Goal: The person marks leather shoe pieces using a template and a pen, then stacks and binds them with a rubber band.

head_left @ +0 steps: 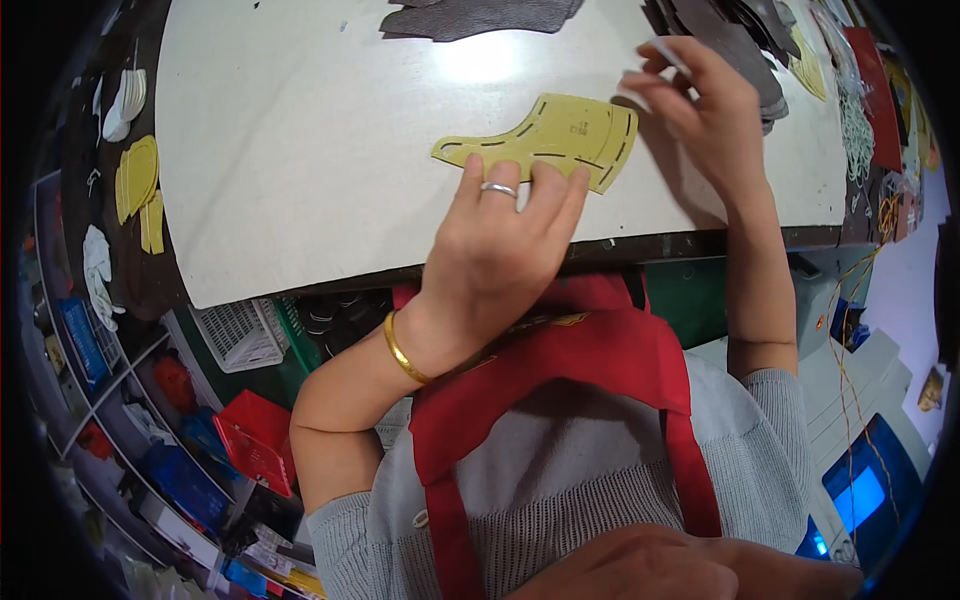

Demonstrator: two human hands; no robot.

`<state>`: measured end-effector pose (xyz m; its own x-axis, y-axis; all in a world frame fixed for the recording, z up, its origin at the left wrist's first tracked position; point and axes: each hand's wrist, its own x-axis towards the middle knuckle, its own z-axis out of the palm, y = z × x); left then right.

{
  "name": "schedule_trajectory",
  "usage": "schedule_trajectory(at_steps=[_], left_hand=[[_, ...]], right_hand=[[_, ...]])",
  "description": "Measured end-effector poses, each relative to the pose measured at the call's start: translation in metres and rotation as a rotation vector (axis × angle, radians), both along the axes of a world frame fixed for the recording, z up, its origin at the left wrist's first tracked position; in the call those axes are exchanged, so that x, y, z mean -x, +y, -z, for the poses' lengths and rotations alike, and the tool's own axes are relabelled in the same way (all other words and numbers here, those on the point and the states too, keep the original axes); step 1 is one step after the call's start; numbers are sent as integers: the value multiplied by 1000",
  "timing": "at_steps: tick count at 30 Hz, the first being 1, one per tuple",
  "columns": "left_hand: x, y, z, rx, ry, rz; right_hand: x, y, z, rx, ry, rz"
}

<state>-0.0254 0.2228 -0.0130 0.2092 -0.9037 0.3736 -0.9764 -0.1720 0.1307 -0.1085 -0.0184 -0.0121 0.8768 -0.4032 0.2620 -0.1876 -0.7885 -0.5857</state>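
Observation:
A yellow pattern template (575, 130) with dashed slots along its edges lies on the white tabletop. My left hand (505, 225) rests its fingertips on the template's near edge, fingers stretched out and slightly apart, pressing from above. Just beyond the template's right end, my right hand (705, 105) is raised with its fingers curled. A slim, pale, pen-like tool (670, 55) sticks out between those fingers; its tip is hard to make out. Something dark beside the template's right end is too blurred to name.
Dark brown leather pieces (480, 18) lie at the far edge, with a stack of more leather pieces (735, 60) at far right. Yellow templates (137, 180) and a white glove (97, 265) sit left. Below the table are a white basket (240, 335) and a red bin (255, 440).

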Motion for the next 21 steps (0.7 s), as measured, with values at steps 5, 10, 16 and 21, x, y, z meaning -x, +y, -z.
schedule_trajectory(at_steps=[5, 10, 16, 21], left_hand=[[9, 1, 9, 30, -44, -56], [10, 1, 17, 104, 4, -43], [9, 4, 16, 78, 16, -41], [12, 3, 4, -21, 28, -47]], right_hand=[[-27, 15, -25, 231, -154, -230], [-65, 65, -22, -291, 112, -509], [-76, 67, -25, 70, 213, -627], [-54, 12, -35, 439, 118, -382]])
